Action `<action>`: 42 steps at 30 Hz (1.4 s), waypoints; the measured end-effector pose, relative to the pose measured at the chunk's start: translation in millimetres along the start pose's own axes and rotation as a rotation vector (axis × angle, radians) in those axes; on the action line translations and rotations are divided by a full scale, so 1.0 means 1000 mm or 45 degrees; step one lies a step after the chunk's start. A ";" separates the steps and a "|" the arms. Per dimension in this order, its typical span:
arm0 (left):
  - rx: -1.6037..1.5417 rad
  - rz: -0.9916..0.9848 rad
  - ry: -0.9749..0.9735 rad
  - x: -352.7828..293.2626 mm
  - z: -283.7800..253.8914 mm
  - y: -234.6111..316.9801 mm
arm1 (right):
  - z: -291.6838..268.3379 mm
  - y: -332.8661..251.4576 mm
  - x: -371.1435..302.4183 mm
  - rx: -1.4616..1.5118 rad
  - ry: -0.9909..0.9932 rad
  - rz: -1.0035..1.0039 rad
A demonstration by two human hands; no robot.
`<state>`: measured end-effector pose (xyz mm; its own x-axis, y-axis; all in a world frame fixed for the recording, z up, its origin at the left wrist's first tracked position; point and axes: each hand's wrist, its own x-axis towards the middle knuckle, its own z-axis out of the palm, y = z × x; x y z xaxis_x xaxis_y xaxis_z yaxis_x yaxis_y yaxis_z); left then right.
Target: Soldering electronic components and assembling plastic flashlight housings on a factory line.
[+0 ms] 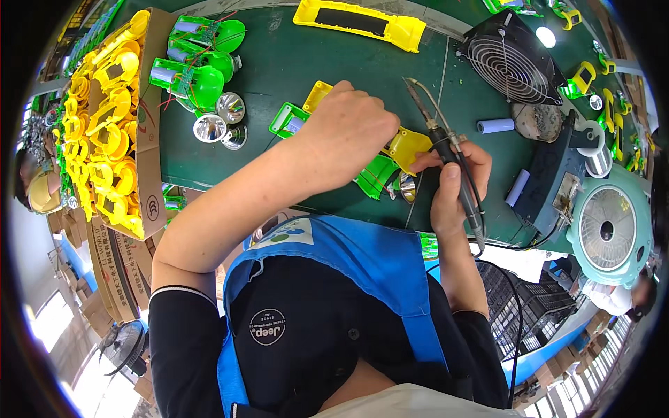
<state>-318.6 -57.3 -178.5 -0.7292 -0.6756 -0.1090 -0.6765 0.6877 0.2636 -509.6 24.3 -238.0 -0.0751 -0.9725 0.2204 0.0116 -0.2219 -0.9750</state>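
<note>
My left hand (355,132) is closed over the middle of a lamp housing, its fingertips hidden beneath. A yellow shell (409,148) and a green half (281,120) of that housing stick out on both sides of the hand, with a blue-wrapped battery cell (295,125) in the green end. Beside the near end rests a silver reflector (405,187). My right hand (461,182) grips a black soldering iron (442,143), its metal tip pointing up and away from me, off the housing. Fingers of this hand reach to the yellow shell's right edge.
A carton (148,132) of yellow parts stands left, beside green lamp bodies (202,83) and shiny reflectors (210,128). A yellow tray (362,24) lies at the back. Right are a black fan (512,59), loose cells (495,125), a solder reel (597,160) and a teal fan (608,226).
</note>
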 end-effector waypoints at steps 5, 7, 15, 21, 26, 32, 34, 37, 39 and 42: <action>0.161 -0.171 0.382 -0.047 -0.036 -0.008 | -0.002 0.005 0.002 -0.038 0.169 -0.086; 0.325 -0.475 0.185 -0.083 -0.042 -0.009 | -0.001 0.006 0.003 -0.075 0.194 -0.065; -0.654 -0.507 0.479 -0.138 0.002 -0.020 | 0.004 0.004 0.009 0.075 0.229 0.012; -0.852 0.021 0.557 -0.110 -0.015 -0.033 | -0.011 -0.008 -0.001 0.256 0.232 0.051; -0.550 0.295 0.562 -0.084 -0.004 -0.036 | -0.028 -0.019 -0.001 0.318 0.020 0.244; -0.554 0.118 0.407 -0.075 0.005 -0.027 | -0.034 -0.024 0.012 0.402 -0.098 0.435; -0.469 0.137 0.413 -0.072 0.005 -0.025 | -0.033 -0.025 0.016 0.312 -0.208 0.505; -0.328 0.140 0.407 -0.070 0.005 -0.022 | -0.029 -0.026 0.021 0.219 -0.238 0.563; -0.272 0.132 0.395 -0.068 0.005 -0.020 | -0.026 -0.027 0.023 0.202 -0.295 0.568; -0.257 0.145 0.373 -0.066 0.004 -0.020 | -0.025 -0.029 0.025 0.216 -0.354 0.602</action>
<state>-257.2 -25.0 -180.8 -0.7183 -0.6653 0.2035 -0.5373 0.7163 0.4453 -536.4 8.0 -204.4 0.2421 -0.9457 -0.2168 0.1421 0.2556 -0.9563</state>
